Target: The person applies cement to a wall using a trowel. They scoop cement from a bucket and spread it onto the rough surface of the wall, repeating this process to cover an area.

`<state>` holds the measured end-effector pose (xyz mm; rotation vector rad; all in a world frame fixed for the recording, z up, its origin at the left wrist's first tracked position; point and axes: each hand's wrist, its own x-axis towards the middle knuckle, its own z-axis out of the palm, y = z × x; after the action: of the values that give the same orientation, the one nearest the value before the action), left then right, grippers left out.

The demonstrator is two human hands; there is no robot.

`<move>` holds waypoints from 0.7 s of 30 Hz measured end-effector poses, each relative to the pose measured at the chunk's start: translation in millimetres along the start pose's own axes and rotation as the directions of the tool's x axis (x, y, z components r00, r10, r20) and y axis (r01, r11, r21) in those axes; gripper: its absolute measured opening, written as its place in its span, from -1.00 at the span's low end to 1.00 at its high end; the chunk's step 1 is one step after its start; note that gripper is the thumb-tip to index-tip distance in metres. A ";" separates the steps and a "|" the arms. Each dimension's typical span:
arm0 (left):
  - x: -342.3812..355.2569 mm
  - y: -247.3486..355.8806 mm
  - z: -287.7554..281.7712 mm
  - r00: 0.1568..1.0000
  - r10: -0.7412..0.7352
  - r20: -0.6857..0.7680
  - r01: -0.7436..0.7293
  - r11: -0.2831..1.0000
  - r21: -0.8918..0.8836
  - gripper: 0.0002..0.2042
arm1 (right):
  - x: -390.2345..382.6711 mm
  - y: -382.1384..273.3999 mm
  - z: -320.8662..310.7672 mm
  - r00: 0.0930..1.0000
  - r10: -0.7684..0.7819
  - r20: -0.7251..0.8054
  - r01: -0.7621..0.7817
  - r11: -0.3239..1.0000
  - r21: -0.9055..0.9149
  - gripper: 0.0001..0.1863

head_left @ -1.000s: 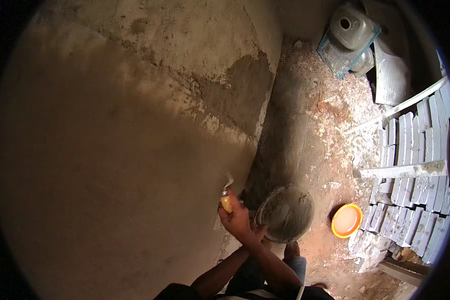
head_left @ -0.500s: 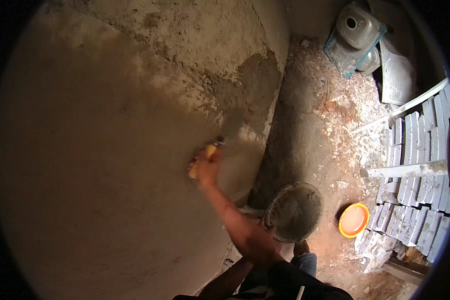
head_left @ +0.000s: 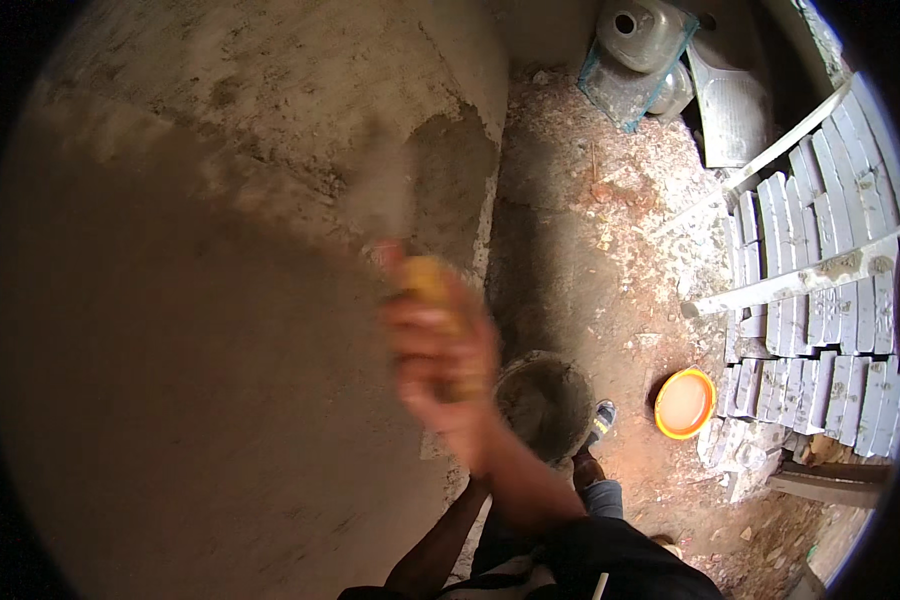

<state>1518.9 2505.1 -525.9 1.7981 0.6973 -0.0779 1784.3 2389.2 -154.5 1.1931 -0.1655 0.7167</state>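
Observation:
My right hand, smeared by motion, is closed round the yellow handle of a trowel in front of the wall. The trowel's blade is a pale blur above the fist. Damp, smoothed plaster covers the lower wall, and rougher plaster lies above it. My left forearm reaches up beneath the right one, which hides the left hand. Just beyond it is a round, dark, mortar-smeared pan; whether the left hand touches it, I cannot tell.
An orange basin of cloudy liquid stands right of my sandalled foot. Stacked grey blocks and pale poles fill the right side. Metal sinks lie at the far right on the debris-strewn floor.
My right hand has come off the wall toward me with the trowel, its blade swung upward. The view has shifted, and the pan now shows farther left, uncovering my foot.

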 end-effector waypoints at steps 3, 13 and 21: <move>-2.5 39.7 17.4 0.970 -0.183 0.160 0.200 0.975 -0.098 -0.62 | -74.9 -68.5 69.3 0.858 -0.509 0.068 0.410 0.601 -0.686 -0.56; 19.2 103.1 56.8 0.972 -0.109 0.209 0.116 0.993 -0.021 -0.45 | -73.5 -170.5 -40.0 0.636 -0.601 0.485 -0.579 -0.787 -0.216 -0.62; 85.1 221.1 41.9 0.966 0.017 0.259 -0.080 0.969 0.234 -0.49 | -235.4 -101.6 81.6 0.733 -0.680 0.006 -0.678 -0.731 -0.083 -0.34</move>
<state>1709.9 2464.5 -385.2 1.9928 0.4725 -0.3703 1682.5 2199.4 -315.8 -1.8973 -0.0485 0.3008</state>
